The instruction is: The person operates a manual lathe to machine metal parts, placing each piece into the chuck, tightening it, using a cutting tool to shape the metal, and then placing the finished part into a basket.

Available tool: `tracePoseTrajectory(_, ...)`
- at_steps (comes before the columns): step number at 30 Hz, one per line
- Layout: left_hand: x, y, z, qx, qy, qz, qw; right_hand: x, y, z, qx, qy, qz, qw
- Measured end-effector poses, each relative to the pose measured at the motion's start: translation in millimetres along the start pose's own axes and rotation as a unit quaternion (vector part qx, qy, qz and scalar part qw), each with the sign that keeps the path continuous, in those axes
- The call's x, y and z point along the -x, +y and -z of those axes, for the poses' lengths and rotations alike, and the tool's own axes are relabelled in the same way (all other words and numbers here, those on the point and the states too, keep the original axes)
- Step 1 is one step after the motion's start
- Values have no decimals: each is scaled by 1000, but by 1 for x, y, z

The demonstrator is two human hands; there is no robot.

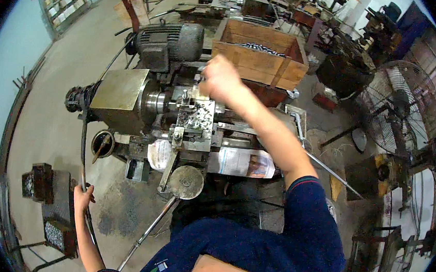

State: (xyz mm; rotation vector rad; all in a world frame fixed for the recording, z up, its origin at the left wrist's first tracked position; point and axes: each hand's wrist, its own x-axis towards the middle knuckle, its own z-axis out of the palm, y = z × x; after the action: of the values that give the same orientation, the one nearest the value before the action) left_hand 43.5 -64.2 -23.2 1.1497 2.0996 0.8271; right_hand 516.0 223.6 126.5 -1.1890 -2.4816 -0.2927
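Observation:
A small metal lathe stands before me. My left hand is wrapped round a long dark lever that runs up beside the boxy headstock. My right hand reaches over the far side of the cross slide, its fingers curled closed. What lies in those fingers, if anything, is hidden. The bright chuck sits left of the slide, close to a tool post bolt. Dark metal chips dot the slide's plate. Nearer to me is a round metal handwheel.
Behind the lathe are a grey electric motor and a wooden crate holding small metal parts. A pot with a brush sits at left, near a bin of small parts. Newspaper lies on the lathe's near side. A large fan stands right.

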Motion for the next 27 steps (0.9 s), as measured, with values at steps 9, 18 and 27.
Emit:
tracePoseTrajectory(9, -41, -22, -4, 111, -18, -42, 993, 52, 128, 33, 45, 113, -200, 972)
tracePoseTrajectory(18, -16, -10, -11, 67, 12, 56, 996, 408, 118, 43, -2, -27, -473, 881)
tracePoseTrajectory(27, -32, 8, -28, 27, 55, 51, 997, 675, 25, -38, -28, -252, -670, 697)
